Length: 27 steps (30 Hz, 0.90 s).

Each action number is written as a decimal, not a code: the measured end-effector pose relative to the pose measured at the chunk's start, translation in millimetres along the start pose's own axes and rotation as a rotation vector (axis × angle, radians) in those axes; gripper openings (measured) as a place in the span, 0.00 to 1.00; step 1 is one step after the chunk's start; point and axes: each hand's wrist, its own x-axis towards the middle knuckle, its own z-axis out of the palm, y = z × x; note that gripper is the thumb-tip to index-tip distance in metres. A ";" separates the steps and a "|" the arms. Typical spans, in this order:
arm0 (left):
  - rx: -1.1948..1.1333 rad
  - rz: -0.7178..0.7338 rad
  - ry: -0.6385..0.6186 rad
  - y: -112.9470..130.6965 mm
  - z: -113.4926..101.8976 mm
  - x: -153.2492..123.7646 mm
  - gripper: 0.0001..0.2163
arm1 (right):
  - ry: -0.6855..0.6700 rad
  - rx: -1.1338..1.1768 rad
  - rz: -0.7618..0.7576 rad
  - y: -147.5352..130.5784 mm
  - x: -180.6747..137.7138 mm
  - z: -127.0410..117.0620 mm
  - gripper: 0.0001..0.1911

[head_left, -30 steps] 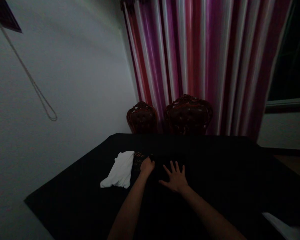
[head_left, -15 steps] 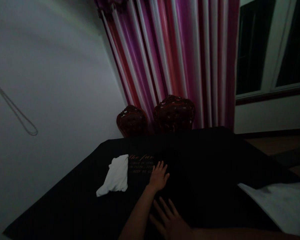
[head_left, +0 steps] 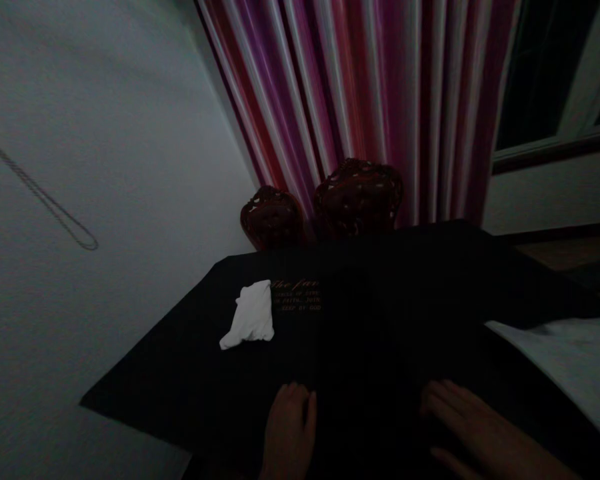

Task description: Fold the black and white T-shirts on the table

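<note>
On the dark tablecloth (head_left: 180, 347), a deeper black patch that looks like black cloth (head_left: 355, 333) lies in the middle and cuts off the printed lettering. At the near left of this patch is my left hand (head_left: 290, 427), its fingers curled down and the thumb alongside; what they close on is lost in the dark. My right hand (head_left: 465, 420) rests at the near right, fingers bent together and thumb held apart, nothing visible between them. A small folded white cloth (head_left: 253, 313) lies left of the lettering.
More white cloth (head_left: 570, 360) spreads over the table's right side. Two carved chairs (head_left: 360, 197) stand behind the table, before a striped curtain (head_left: 355, 87). A cord loop (head_left: 55, 203) hangs on the left wall (head_left: 130, 133). The room is dim.
Both hands have drawn back toward me and spread apart, the right one moving well to the right. Their outstretched fingers have bent. The view has shifted, raising the table in the picture.
</note>
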 end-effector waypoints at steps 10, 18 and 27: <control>-0.077 -0.150 0.006 38.8 15.7 -55.0 0.13 | 0.203 -0.224 -0.087 -13.2 -47.3 39.5 0.17; -0.007 -0.148 -0.113 27.3 -14.2 -55.0 0.10 | 0.233 -0.281 -0.166 -22.5 -57.2 17.2 0.15; 0.406 0.762 0.264 -15.1 27.5 -67.5 0.20 | 0.257 -0.366 -0.409 -28.5 -45.7 18.0 0.26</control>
